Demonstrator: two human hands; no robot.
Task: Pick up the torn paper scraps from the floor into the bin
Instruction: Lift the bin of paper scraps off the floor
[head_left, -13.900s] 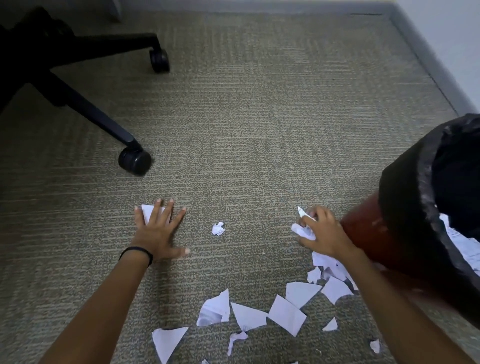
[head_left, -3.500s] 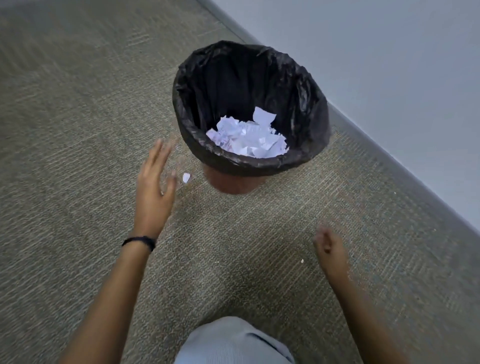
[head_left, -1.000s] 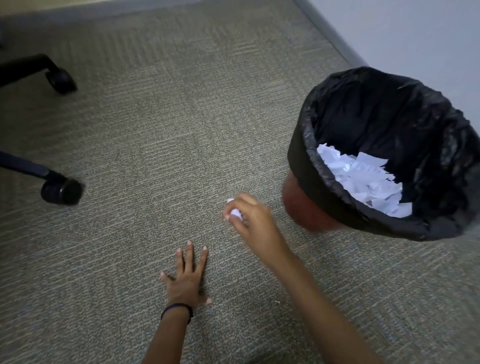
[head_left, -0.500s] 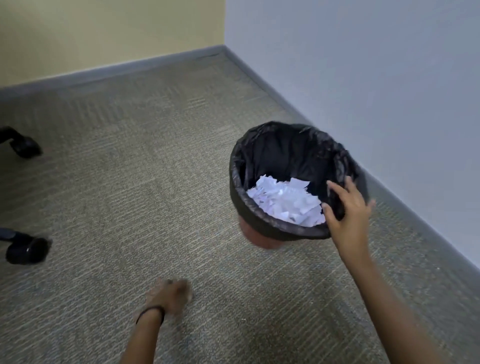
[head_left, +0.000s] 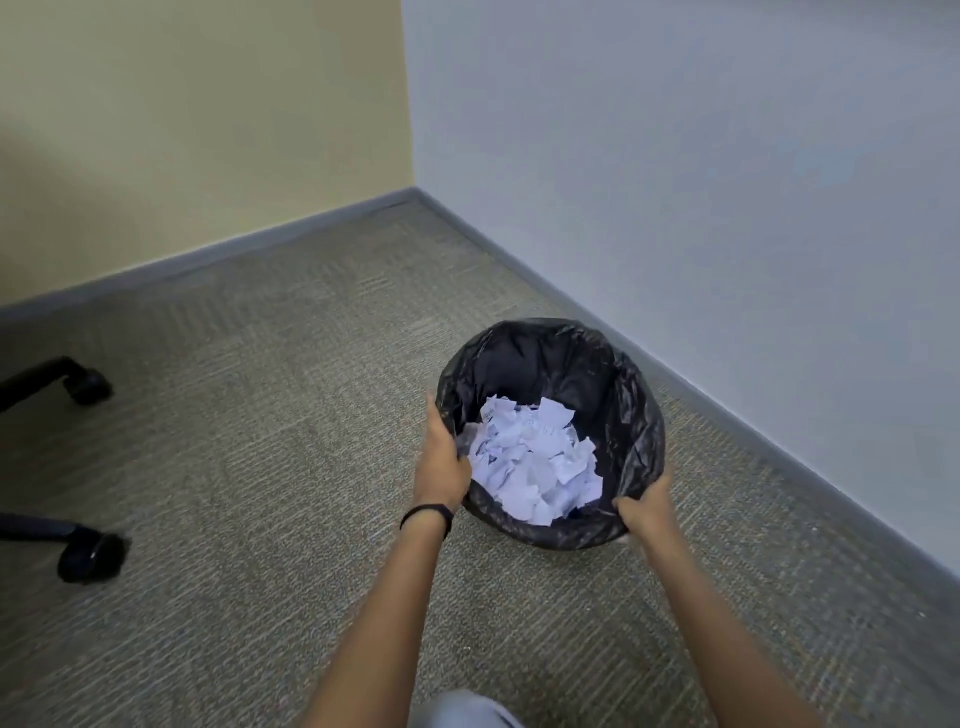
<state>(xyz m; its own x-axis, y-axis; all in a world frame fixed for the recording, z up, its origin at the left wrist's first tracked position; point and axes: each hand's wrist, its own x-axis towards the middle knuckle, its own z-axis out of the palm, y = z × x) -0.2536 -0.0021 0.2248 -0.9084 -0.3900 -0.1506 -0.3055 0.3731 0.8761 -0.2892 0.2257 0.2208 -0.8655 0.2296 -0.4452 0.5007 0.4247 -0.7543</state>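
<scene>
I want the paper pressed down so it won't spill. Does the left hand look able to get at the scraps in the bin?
Probably yes. The left hand grips the bin at its near-left rim, and the paper scraps lie uncovered just inside the open top.

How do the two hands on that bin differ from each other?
The left hand has a black band at its wrist; the right hand has none. The left hand holds the bin at its left rim, the right hand at the near right rim. Both grip the black liner edge.
</scene>
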